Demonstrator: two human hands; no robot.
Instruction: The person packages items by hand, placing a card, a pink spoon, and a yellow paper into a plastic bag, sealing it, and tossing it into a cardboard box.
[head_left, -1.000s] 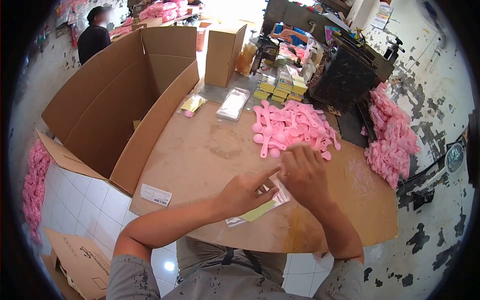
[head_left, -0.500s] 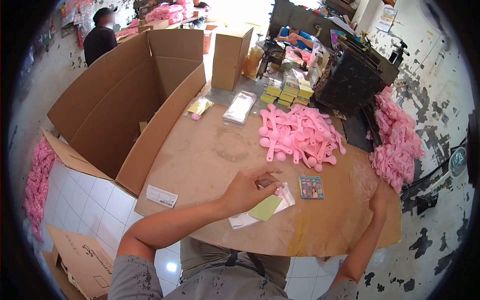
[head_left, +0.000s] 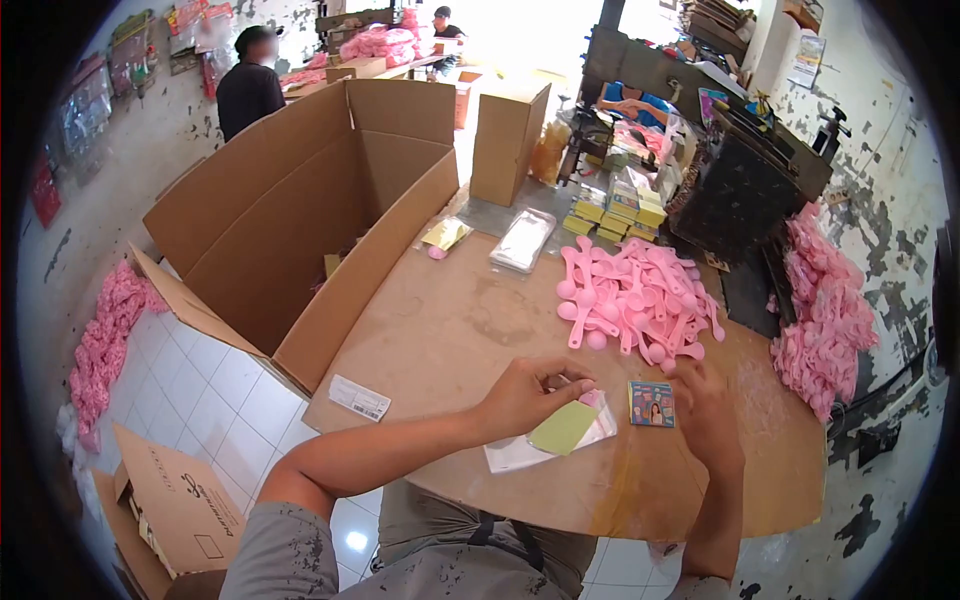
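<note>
Green card (head_left: 562,430) by your left hand (head_left: 532,399)

Your hands are apart. The card sits over a whitish packet (head_left: 510,458) on the counter (head_left: 440,330); your right hand (head_left: 709,415) curls beside the picture card (head_left: 652,404), near pink spoons (head_left: 640,300). I can't tell whether either grips anything.

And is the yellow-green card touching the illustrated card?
Apart: the head view shows brown tabletop between the yellow-green card and the illustrated card.

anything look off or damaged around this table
Yes, mainly the right-hand wall: its paint is flaking, leaving dark patches. A pink bundle also sits low on the floor beside the large open carton, away from the table. I can't see any spilled liquid.
</note>
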